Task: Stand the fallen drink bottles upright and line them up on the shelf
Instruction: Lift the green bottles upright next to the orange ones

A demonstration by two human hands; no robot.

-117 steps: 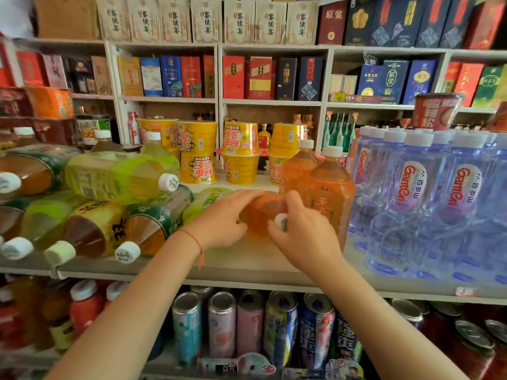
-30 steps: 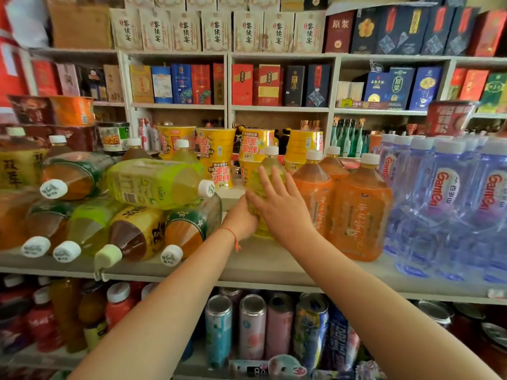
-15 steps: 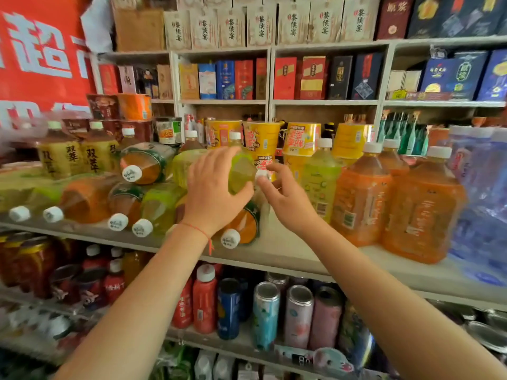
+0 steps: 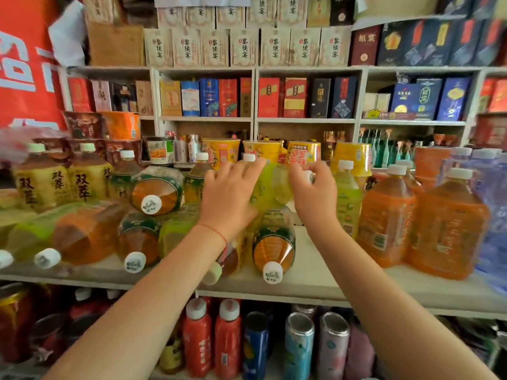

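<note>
Gripping a yellow-green drink bottle (image 4: pixel 270 187), both hands (image 4: pixel 227 198) (image 4: pixel 315 198) clamp it above fallen tea bottles (image 4: pixel 273 242).

The bottle (image 4: pixel 271 187) under both hands is pale yellow-green with a white cap. The fallen bottle (image 4: pixel 274 242) below it holds amber tea inside a green and white patterned label, its white cap printed with dark marks. The left wrist carries a thin red string (image 4: pixel 216 232). To the right, the upright green bottle (image 4: pixel 347 198) is bright lime with a white cap, and the orange bottles (image 4: pixel 447 229) wear orange labels under white caps. At the left, the yellow bottles (image 4: pixel 41 185) bear black characters on yellow labels. Behind stand yellow tubs (image 4: pixel 304 154) with red lettering. The banner (image 4: pixel 24 78) is red with white characters. The shelf (image 4: pixel 315 286) is off-white.
</note>
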